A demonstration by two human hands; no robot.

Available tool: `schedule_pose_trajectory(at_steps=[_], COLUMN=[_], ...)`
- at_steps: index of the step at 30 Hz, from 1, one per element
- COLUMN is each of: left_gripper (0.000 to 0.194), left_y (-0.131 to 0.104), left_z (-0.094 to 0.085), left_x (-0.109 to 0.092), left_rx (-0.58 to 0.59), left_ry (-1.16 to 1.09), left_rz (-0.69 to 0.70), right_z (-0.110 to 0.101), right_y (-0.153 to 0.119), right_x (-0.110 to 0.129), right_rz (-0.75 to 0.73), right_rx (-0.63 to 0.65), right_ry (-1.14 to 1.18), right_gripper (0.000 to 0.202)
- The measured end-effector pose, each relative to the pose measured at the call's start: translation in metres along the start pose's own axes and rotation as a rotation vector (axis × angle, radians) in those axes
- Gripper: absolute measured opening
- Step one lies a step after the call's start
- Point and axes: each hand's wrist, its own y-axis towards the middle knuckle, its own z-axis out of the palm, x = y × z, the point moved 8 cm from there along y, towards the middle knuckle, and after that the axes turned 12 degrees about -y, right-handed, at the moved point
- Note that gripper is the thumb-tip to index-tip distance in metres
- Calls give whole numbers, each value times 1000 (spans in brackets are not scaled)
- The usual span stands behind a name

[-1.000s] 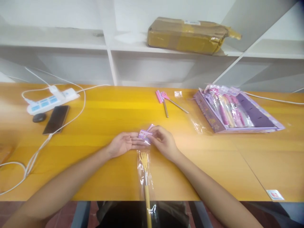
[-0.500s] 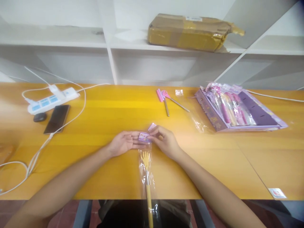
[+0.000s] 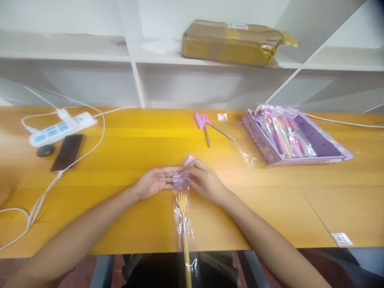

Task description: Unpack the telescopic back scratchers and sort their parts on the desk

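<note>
A yellow back scratcher (image 3: 186, 248) with a hand-shaped head lies in a clear plastic sleeve, its handle reaching past the table's front edge. At the sleeve's top is a small purple printed card (image 3: 179, 179). My left hand (image 3: 152, 183) is open, palm up, its outstretched fingers behind the card. From the other side my right hand (image 3: 205, 181) is closed, thumb and fingers pinching the card's right end. Another pink-purple card piece (image 3: 189, 160) sticks up beyond the right fingertips; whether it joins the first card, I cannot tell.
On the right stands a purple display box (image 3: 261, 146) of bagged scratchers. Behind my hands lie pink scratcher parts (image 3: 204, 122) and a small packet (image 3: 222, 117). At left are a power strip (image 3: 63, 130), a phone (image 3: 68, 153) and cables. A taped carton (image 3: 228, 43) sits on the shelf.
My right fingers have shifted slightly over the purple card, and it lies a little lower against the left fingers. The whole view has moved slightly.
</note>
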Motion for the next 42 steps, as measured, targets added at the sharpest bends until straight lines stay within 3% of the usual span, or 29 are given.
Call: schedule_pose_trajectory(at_steps=[5, 14, 27, 30, 33, 37, 42], left_gripper=[62, 55, 55, 55, 54, 53, 31], left_y=[1, 0, -1, 0, -1, -2, -2], left_z=[3, 6, 10, 12, 11, 9, 14], left_x=[0, 1, -1, -2, -1, 0, -8], left_rx=[-1, -7, -18, -10, -6, -24, -9], left_ry=[15, 23, 93, 102, 158, 247, 443], left_rz=[-4, -5, -1, 6, -1, -18, 85], right_z=[1, 8, 15, 8, 4, 22, 25], right_y=[-2, -3, -3, -4, -8, -10, -12], right_x=[9, 14, 17, 7, -14, -30, -39], right_rz=[-46, -61, 49, 108, 242, 298, 376], right_rx=[14, 86, 94, -8, -108, -14, -53], right_ry=[-81, -89, 1, 19, 77, 224, 252], right_gripper=[15, 26, 23, 20, 36, 61, 52])
